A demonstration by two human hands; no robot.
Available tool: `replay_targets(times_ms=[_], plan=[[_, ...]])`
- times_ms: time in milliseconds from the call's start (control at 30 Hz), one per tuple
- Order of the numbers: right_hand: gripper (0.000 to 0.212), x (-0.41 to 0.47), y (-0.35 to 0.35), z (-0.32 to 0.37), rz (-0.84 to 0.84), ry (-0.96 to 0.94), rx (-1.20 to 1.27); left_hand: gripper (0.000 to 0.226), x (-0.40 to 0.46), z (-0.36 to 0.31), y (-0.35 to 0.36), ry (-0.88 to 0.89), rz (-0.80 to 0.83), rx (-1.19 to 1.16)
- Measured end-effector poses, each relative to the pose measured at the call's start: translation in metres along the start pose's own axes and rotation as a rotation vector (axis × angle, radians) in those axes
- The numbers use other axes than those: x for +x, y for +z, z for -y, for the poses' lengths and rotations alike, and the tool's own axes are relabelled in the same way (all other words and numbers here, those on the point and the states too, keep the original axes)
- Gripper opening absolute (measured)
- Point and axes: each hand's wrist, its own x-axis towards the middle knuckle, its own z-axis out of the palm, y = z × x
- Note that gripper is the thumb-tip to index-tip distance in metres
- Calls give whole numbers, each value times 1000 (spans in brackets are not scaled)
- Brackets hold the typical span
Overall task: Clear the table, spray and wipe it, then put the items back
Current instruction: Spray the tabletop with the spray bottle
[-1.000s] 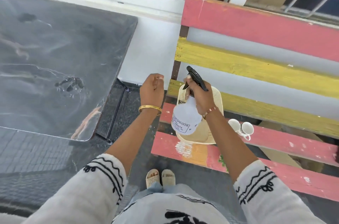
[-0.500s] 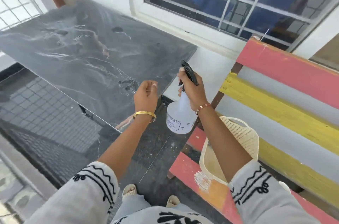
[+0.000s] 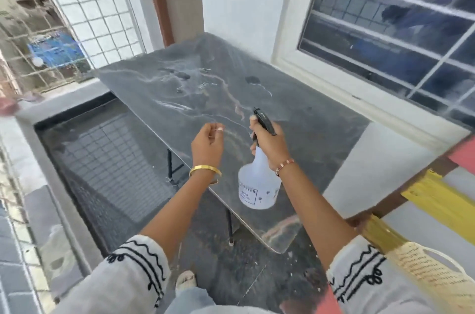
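Note:
A dark marble-patterned table [image 3: 321,118] stands under the window, with wet patches and streaks on its far part. My right hand [image 3: 270,141] grips the neck of a white spray bottle [image 3: 258,187] with a black trigger head, held upright over the table's near corner. My left hand [image 3: 208,144] hovers beside it over the table's front edge, its fingers loosely curled and holding nothing. No items stand on the tabletop.
A pink and yellow slatted bench [image 3: 434,198] stands at the right, with a cream basket [image 3: 426,270] on it. A window [image 3: 390,25] is behind the table. A metal grille [image 3: 77,10] and a low ledge run along the left.
I have turned left from the bench to the table. My right hand has carried the spray bottle from over the basket to above the table's near corner; my left hand moved alongside it.

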Motion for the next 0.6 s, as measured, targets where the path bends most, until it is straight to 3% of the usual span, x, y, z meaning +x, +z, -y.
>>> replay_targets(times_ms=[267,600], plan=[[26,63,123,8,-92,84,12,14,110,32,-100,-50,-16,55],[23,144,217,18,-107,81,-6,12,215,53,-121,-72,18,14]])
